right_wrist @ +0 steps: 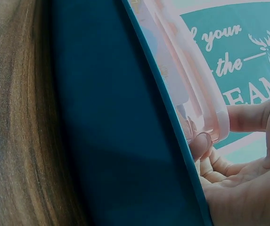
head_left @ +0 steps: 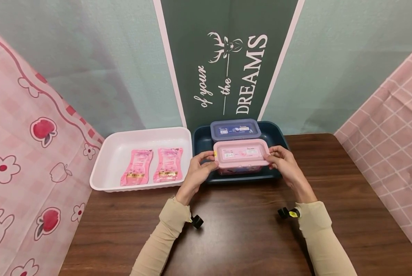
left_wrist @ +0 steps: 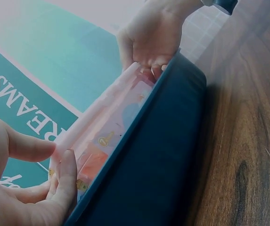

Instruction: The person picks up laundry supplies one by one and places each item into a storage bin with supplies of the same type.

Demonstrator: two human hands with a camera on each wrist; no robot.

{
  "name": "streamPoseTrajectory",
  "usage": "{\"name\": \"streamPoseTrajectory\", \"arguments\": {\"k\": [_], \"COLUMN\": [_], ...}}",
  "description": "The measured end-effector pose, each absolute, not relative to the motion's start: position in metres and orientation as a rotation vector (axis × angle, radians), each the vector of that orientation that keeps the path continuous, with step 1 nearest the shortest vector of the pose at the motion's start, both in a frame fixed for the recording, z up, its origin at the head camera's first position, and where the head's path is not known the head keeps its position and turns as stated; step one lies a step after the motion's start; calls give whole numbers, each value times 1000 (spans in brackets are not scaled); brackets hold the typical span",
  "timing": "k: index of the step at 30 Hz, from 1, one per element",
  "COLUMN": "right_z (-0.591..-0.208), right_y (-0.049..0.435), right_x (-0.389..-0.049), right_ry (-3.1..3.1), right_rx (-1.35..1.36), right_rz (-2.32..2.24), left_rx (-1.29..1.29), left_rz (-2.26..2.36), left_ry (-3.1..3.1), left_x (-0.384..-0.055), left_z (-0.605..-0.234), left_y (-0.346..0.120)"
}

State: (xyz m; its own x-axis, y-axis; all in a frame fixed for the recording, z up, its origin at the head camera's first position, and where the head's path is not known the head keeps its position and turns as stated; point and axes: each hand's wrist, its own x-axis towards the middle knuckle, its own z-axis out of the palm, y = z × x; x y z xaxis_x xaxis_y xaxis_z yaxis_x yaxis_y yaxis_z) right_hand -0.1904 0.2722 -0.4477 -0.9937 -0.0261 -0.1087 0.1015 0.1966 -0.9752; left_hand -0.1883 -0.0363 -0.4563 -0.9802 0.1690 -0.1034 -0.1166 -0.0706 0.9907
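Between my two hands is a clear plastic box with a pink lid [head_left: 242, 152], over the front part of a dark blue tray [head_left: 274, 132]. My left hand [head_left: 201, 168] pinches the lid's left end between thumb and fingers. At the opposite end, my right hand [head_left: 284, 163] grips the lid's rim, its thumb on top and fingertips curled under in the right wrist view. Printed labels mark the lid, and colourful contents show through the box's side [left_wrist: 109, 134]. Behind it in the same tray stands a similar box with a blue lid [head_left: 235, 129].
To the left, a white tray [head_left: 105, 168] holds two pink pouches, one on the left [head_left: 137, 166] and one on the right [head_left: 168, 165]. Both trays stand on a dark wooden table [head_left: 240, 230]. Fabric hangs behind, with a pink patterned cloth [head_left: 26, 153] at the left and pink checks [head_left: 392, 153] at the right.
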Motion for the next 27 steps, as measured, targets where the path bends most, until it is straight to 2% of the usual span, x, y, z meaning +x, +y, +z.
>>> {"name": "streamPoseTrajectory", "arguments": {"k": [16, 27], "right_z": [-449, -450], "right_y": [275, 270], "right_x": [-190, -189], "right_ry": [2414, 2589], "right_rx": [88, 61], "right_rz": [-1861, -1653], "left_rx": [85, 84], "left_rz": [2102, 2090], "left_ry": [2020, 1978], "left_x": [-190, -189], "left_z": [-457, -457], "left_y": [-34, -39]}}
